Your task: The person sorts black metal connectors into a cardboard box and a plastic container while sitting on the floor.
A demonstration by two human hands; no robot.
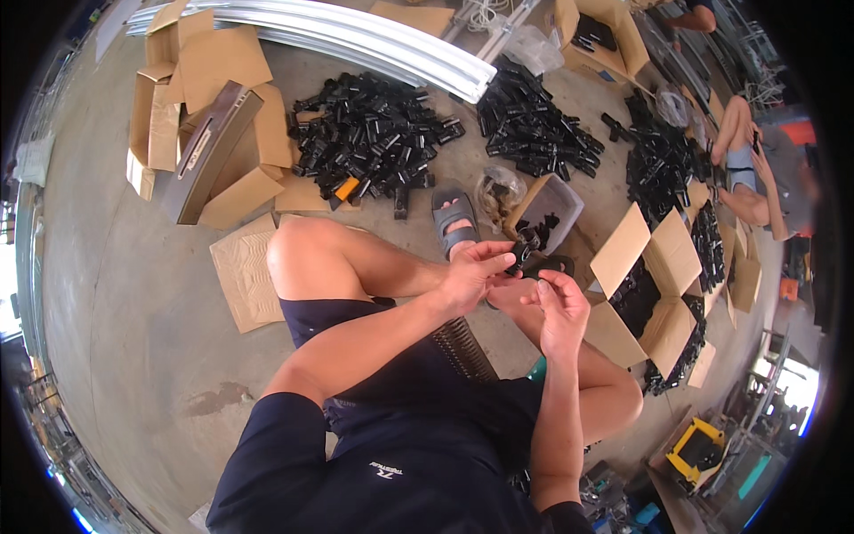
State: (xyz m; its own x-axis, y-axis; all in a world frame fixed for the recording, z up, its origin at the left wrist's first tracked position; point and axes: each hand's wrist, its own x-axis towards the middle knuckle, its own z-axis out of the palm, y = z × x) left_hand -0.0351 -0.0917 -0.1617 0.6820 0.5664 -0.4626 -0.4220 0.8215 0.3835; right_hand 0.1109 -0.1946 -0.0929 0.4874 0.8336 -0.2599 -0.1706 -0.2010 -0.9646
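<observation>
My left hand pinches a small black part between thumb and fingers, above my shins. Close by on the right, my right hand is raised with thumb and forefinger pressed together. Whatever its fingertips hold, if anything, is too small to make out. Just beyond the hands stands an open box with a translucent plastic liner, with small dark parts inside. A crumpled clear plastic bag lies beside that box.
Heaps of black parts and more black parts cover the floor ahead, below long metal profiles. At right is an open carton of black parts; at left, cardboard boxes. Another person sits at far right.
</observation>
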